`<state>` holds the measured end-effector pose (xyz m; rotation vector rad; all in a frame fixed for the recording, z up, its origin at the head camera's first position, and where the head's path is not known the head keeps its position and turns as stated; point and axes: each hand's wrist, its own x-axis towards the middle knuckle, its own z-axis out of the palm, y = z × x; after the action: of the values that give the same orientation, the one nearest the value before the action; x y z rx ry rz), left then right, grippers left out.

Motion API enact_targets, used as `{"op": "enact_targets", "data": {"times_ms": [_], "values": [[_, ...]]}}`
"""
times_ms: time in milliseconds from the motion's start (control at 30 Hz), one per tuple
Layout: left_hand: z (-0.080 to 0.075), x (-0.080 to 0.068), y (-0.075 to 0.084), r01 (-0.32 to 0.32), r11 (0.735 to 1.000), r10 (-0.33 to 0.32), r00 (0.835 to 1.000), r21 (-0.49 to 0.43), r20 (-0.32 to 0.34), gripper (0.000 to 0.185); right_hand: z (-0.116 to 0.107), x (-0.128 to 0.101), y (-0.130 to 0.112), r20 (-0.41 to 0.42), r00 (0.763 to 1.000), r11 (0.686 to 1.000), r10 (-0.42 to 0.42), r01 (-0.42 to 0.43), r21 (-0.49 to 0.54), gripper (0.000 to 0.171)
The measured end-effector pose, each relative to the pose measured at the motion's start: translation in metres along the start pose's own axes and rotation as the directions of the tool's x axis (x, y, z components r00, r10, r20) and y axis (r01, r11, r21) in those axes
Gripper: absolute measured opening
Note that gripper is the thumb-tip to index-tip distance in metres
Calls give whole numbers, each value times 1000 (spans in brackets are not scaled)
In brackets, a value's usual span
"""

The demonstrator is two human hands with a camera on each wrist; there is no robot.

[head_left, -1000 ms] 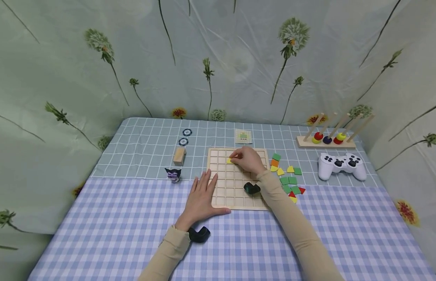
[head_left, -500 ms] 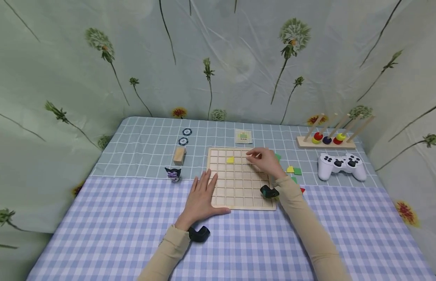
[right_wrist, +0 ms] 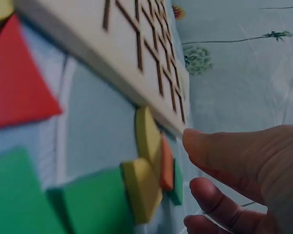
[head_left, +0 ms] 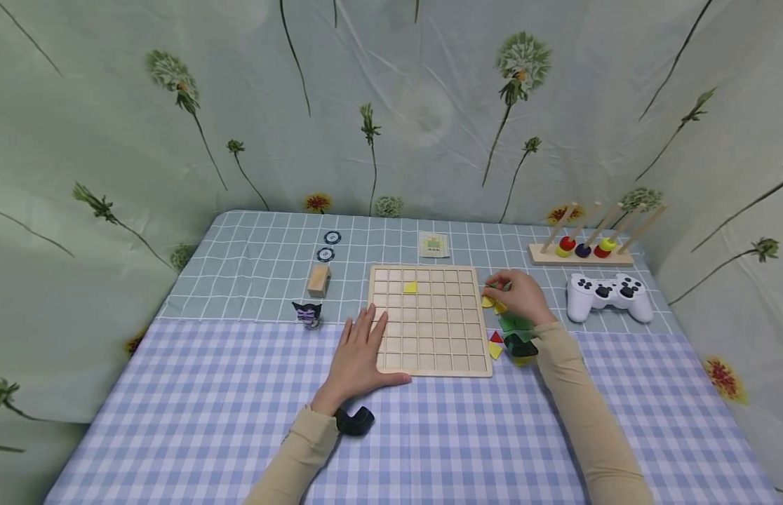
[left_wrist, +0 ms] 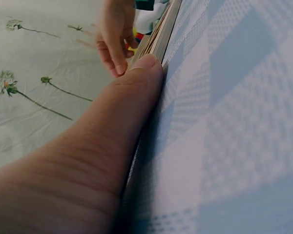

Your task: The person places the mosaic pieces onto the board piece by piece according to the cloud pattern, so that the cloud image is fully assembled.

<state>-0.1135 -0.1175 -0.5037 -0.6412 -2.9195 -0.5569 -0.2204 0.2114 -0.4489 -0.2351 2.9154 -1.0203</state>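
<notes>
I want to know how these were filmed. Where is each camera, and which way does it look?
Head: worn on the head, looking forward and down at the grid board, both hands and sleeves.
Left wrist: low on the table, looking along the left hand at the board's edge.
Right wrist: low beside the board, looking past the right hand at the coloured tiles.
Shared: the board shows in all three views.

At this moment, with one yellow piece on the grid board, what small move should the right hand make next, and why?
Probably pinch one tile from the loose pile and lift it. The right hand hovers over the pieces right of the grid board with nothing clearly held, only one yellow piece fills a cell, and the left hand presses the board's near left corner steady.
</notes>
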Motion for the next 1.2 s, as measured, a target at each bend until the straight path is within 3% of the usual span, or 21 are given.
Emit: {"op": "enact_targets", "data": {"times_ms": [367,800,1200], "values": [[1,0,0,-3,1000,3,1000,-10,2,120,2,1,9,82,989,992,125,-122,-33,35],[1,0,-1,4,1000,-3,1000,-3,12,120,1,4,8,85,990,993,115,-112,-33,32],[2,1,-1,11,1000,-11,1000,4,20,120,6,-1,7,-6,998,998,61,-61,5,23]]}}
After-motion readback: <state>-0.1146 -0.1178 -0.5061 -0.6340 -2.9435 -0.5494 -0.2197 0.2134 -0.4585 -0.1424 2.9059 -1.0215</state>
